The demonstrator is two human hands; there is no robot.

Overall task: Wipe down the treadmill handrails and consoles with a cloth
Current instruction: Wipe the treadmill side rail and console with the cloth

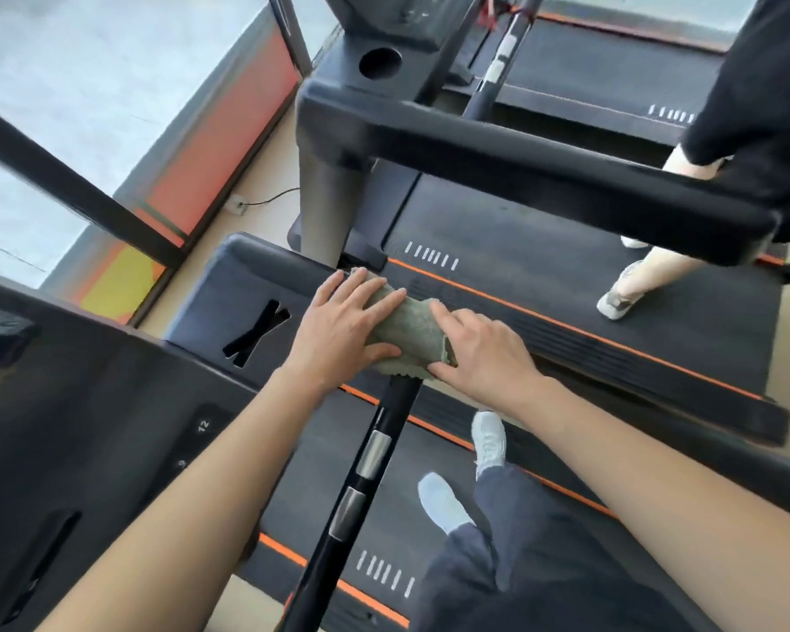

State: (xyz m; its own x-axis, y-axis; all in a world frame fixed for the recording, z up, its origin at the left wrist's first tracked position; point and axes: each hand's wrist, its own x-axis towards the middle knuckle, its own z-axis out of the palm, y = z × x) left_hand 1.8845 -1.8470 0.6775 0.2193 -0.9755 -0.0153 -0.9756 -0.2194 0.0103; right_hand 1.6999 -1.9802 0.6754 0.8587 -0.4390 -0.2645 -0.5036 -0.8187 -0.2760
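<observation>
A grey-green cloth is wrapped over the far end of a black handlebar with two silver pulse sensors. My left hand lies flat on the cloth's left side, fingers spread. My right hand presses on the cloth's right side, thumb under its lower edge. The dark console of my treadmill fills the lower left, with a cutout in its side tray. The bar's end is hidden under the cloth.
A second treadmill stands ahead with a thick black handrail and a cup holder. Another person's legs and shoe are on its belt at the right. My own legs and pale shoes stand on the belt below. Windows line the left.
</observation>
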